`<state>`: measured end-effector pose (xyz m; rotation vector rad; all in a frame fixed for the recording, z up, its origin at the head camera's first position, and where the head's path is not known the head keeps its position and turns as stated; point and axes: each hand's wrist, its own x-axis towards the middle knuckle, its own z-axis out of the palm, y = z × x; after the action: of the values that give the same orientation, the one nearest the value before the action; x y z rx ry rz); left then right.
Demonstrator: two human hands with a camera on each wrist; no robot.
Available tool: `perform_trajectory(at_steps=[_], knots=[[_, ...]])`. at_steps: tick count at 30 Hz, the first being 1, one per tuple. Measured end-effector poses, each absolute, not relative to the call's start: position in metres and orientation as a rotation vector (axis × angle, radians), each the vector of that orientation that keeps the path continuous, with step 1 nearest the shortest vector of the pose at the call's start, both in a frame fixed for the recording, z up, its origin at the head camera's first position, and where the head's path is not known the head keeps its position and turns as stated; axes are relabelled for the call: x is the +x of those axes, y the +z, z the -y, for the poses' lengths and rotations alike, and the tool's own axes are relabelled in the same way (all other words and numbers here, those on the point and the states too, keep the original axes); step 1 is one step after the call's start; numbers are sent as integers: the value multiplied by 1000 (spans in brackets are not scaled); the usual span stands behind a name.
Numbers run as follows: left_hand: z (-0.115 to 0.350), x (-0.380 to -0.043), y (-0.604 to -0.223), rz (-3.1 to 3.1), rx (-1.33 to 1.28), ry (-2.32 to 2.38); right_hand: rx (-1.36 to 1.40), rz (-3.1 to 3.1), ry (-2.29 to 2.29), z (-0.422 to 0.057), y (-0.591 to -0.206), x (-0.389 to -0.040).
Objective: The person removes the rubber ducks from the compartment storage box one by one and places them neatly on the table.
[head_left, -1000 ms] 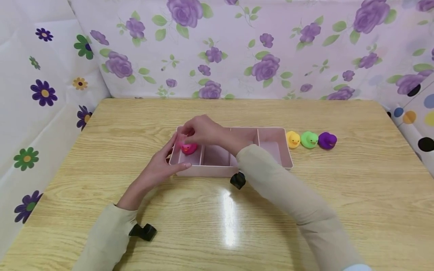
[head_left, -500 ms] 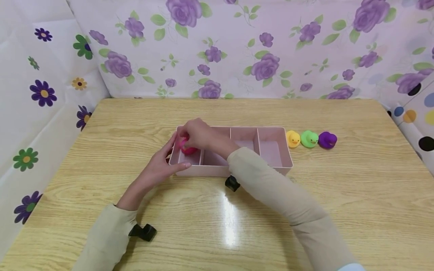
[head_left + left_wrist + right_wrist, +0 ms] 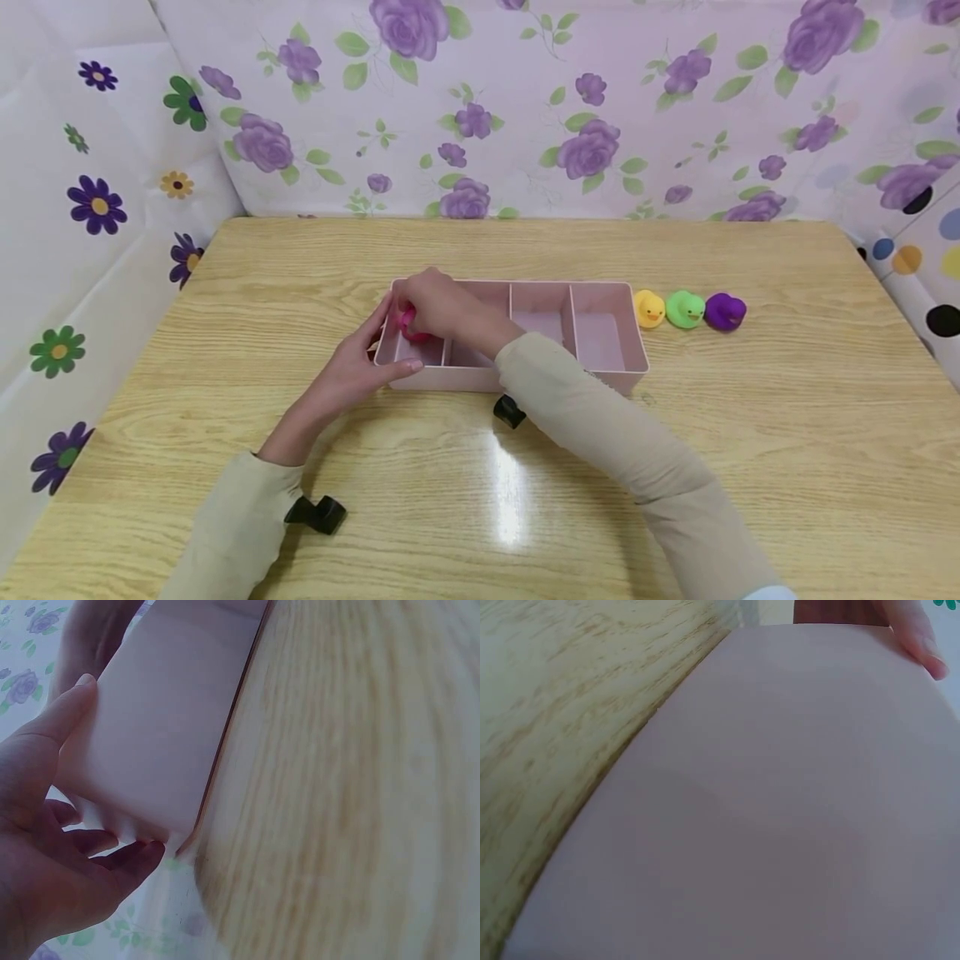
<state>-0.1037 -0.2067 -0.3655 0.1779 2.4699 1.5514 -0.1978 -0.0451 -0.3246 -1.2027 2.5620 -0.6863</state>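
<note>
A pale pink divided box stands on the wooden table. My left hand grips its left end, the thumb over the front rim and the fingers along the end wall; the left wrist view shows this hand around the box end. My right hand reaches down into the leftmost compartment, its fingers on a bright pink rubber duck that they partly cover. In the right wrist view the box's front wall fills most of the picture, hiding the right fingers.
Just right of the box, a yellow duck, a green duck and a purple duck sit in a row. Dividers split the box into compartments. Flowered sheeting stands behind the table.
My right hand has lowered further into the leftmost compartment and now covers more of the pink duck. The right forearm has shifted slightly left. My left hand has stayed on the box.
</note>
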Motion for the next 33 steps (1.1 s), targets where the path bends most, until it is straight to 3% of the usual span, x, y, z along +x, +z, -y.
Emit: perform_trajectory(at_steps=[19,33], knots=[[206,-104,-365,-2479,170,1538,-1317,-2507,-741,37,-320,-197],[204,-102,-363,-2477,174,1543,-1179,-2511,-875,22,-303,-192]])
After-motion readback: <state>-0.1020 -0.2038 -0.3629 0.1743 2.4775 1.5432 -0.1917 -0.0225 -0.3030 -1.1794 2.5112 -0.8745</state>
